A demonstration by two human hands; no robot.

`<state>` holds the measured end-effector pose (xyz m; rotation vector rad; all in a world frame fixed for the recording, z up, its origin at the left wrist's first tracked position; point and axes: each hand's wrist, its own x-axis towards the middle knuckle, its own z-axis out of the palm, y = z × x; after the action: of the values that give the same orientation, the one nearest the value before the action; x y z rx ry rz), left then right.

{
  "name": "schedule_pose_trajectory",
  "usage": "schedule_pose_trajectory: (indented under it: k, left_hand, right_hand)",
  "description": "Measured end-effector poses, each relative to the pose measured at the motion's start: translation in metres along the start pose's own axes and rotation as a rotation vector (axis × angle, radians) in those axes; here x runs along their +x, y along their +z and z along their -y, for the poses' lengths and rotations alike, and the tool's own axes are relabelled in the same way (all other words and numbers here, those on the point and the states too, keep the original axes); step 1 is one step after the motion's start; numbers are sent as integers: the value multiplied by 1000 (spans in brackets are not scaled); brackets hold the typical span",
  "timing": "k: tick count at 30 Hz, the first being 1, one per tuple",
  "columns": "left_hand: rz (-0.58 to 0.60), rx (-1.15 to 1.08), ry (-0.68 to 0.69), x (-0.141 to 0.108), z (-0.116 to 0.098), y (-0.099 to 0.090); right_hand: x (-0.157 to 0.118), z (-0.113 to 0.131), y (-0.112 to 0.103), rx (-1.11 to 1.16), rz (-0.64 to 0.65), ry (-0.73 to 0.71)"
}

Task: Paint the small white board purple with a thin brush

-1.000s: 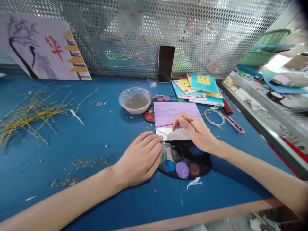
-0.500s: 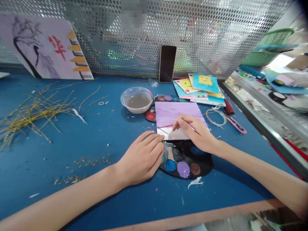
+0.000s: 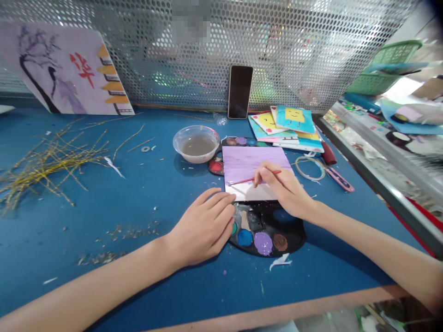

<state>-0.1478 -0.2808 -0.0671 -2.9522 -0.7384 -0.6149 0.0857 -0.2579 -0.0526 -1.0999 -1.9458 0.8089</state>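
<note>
right hand [image 3: 285, 191]: closed on paintbrush [image 3: 244, 180], tip at board's left edge | left hand [image 3: 202, 228]: half-curled, not gripping, fingertips touching board's lower edge | board [image 3: 254, 166]: purple above, white below, lying on paint palette [image 3: 294, 237] on blue worktop [image 3: 86, 203] | water bowl [image 3: 196, 159]: just beside palette

Our right hand [image 3: 282, 189] held a red paintbrush [image 3: 247, 180] to a lilac-painted board [image 3: 254, 165]; our left hand [image 3: 204, 228] lay at its edge.
</note>
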Motion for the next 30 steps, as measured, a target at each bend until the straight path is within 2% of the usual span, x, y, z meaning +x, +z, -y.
schedule_pose_trajectory:
  k: [4, 9, 13, 17, 22, 27, 30]
  left_hand:
    - [3, 1, 0, -1, 0, 0]
    - [11, 1, 1, 0, 0, 0]
    - [11, 5, -2, 1, -1, 0]
    - [16, -1, -5, 0, 0, 0]
    - [6, -3, -3, 0, 0, 0]
    - [7, -9, -6, 1, 1, -1]
    - [-1, -5, -5, 1, 0, -1]
  right_hand:
    - [1, -1, -1, -38, 37, -12]
    - [1, -1, -1, 8, -11, -4]
    - [0, 0, -1, -52, 41, -32]
    - [0, 1, -2, -28, -34, -23]
    - [2, 0, -3, -51, 19, -34]
    - [1, 0, -4, -32, -87, -16]
    - [1, 0, -4, -45, -15, -41]
